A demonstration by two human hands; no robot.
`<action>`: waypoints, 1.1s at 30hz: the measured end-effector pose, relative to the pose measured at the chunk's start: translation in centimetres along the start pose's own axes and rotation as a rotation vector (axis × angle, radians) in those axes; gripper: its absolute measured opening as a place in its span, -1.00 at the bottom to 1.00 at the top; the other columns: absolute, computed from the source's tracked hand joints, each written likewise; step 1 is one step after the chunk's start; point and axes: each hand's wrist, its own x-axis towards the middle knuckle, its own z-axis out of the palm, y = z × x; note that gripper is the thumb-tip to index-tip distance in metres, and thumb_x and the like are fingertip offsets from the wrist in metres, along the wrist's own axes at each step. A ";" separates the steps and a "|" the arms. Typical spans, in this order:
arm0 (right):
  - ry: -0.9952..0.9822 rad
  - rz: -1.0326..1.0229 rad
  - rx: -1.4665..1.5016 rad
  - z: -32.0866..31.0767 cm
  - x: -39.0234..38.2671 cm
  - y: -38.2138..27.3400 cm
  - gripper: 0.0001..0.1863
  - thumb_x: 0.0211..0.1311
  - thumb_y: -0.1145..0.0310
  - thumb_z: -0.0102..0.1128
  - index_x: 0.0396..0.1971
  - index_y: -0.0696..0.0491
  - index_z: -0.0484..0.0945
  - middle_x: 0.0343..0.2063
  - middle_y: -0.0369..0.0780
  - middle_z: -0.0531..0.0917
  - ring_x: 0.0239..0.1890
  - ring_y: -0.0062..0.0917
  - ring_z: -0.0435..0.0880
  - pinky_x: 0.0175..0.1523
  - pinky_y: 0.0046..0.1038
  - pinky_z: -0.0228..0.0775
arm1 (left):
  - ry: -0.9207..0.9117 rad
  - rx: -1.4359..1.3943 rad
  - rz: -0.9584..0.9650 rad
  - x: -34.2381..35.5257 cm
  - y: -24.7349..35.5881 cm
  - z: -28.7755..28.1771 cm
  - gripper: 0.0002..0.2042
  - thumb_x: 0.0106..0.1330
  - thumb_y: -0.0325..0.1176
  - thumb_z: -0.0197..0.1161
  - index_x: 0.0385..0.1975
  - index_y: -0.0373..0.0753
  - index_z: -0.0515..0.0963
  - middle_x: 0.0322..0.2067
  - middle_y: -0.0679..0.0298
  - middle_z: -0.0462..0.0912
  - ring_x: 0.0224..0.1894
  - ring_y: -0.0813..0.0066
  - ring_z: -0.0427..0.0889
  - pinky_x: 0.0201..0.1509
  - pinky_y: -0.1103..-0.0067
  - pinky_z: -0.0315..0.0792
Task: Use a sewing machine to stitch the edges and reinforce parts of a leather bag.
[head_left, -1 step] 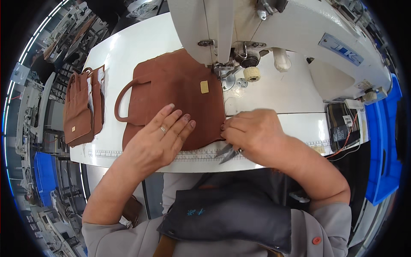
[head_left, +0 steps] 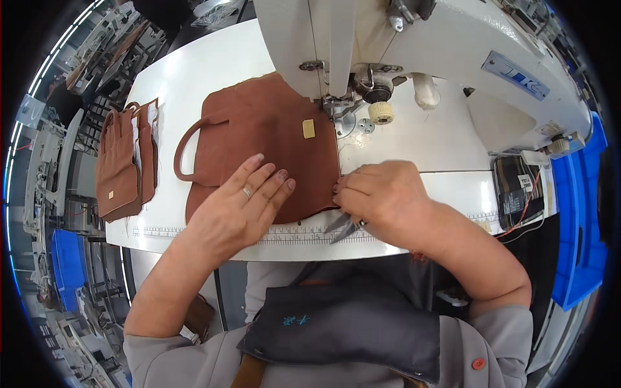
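Note:
A reddish-brown bag piece with a loop handle (head_left: pixel 265 142) and a small gold plate lies flat on the white table, its far right edge under the sewing machine's needle area (head_left: pixel 333 110). My left hand (head_left: pixel 236 204) rests on its near part, fingers stretched out flat. At the near right edge, the fingertips of my right hand (head_left: pixel 381 200) pinch the bag's rim. Metal thread snips (head_left: pixel 341 231) poke out beneath that hand, held in it with the blades apart. My palm hides their grip.
A stack of similar brown bag pieces (head_left: pixel 123 161) lies at the left. A measuring tape strip (head_left: pixel 284 237) runs along the table's near edge. The machine's white arm (head_left: pixel 491 64) spans the upper right. A dark fabric bundle (head_left: pixel 517 191) and a blue bin (head_left: pixel 582 213) are at the right.
The bag has shifted very slightly toward the machine's far side. Both hands keep nearly the same places.

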 end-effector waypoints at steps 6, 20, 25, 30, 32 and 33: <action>0.120 -0.042 -0.017 0.9 1.9 2.6 -0.90 -0.12 0.40 0.26 -0.63 -0.01 0.50 -0.64 -0.31 0.52 -0.49 -0.41 0.65 -0.45 -0.33 0.49 | 0.008 -0.022 -0.027 0.8 -2.1 2.1 -0.54 0.29 -0.47 0.12 0.21 -0.36 0.54 0.14 0.12 0.64 0.28 0.23 0.57 0.57 0.19 0.25; 0.164 0.053 -0.063 1.6 2.0 4.4 -0.83 -0.07 0.44 0.38 -0.39 0.02 0.69 -0.26 -0.32 0.79 -0.33 -0.38 0.75 -0.31 -0.31 0.58 | -0.032 -0.191 -0.134 4.4 -3.0 2.5 -0.52 0.38 -0.45 0.02 0.32 -0.22 0.50 0.32 0.23 0.54 0.43 0.34 0.43 0.62 0.19 0.13; 0.122 0.073 0.053 0.2 1.2 4.6 -0.80 -0.09 0.43 0.41 -0.37 0.00 0.69 -0.27 -0.34 0.73 -0.33 -0.36 0.73 -0.31 -0.29 0.57 | -0.055 -0.430 -0.015 5.1 -2.8 3.4 -0.50 0.34 -0.51 0.07 0.31 -0.14 0.52 0.36 0.26 0.50 0.47 0.35 0.38 0.63 0.18 0.12; 0.002 0.119 0.057 0.0 1.0 4.4 -0.73 -0.11 0.40 0.43 -0.30 -0.01 0.68 -0.33 -0.31 0.62 -0.38 -0.34 0.69 -0.35 -0.26 0.53 | 0.039 -0.588 -0.044 5.1 -3.5 4.0 -0.52 0.28 -0.56 0.12 0.23 -0.19 0.59 0.26 0.25 0.61 0.38 0.29 0.50 0.57 0.21 0.26; -0.035 0.127 0.012 0.0 1.0 4.4 -0.68 -0.11 0.40 0.43 -0.25 -0.02 0.67 -0.37 -0.31 0.60 -0.39 -0.33 0.68 -0.36 -0.26 0.51 | 0.075 -0.682 -0.060 5.3 -3.6 4.1 -0.53 0.26 -0.58 0.14 0.20 -0.20 0.62 0.21 0.25 0.65 0.34 0.26 0.54 0.54 0.22 0.33; -0.031 0.124 0.011 -0.1 1.1 4.4 -0.68 -0.11 0.40 0.43 -0.25 -0.02 0.67 -0.37 -0.31 0.60 -0.39 -0.33 0.68 -0.36 -0.26 0.51 | 0.108 -0.658 -0.044 5.4 -3.6 4.2 -0.54 0.23 -0.61 0.15 0.16 -0.21 0.65 0.18 0.24 0.67 0.31 0.24 0.58 0.51 0.24 0.37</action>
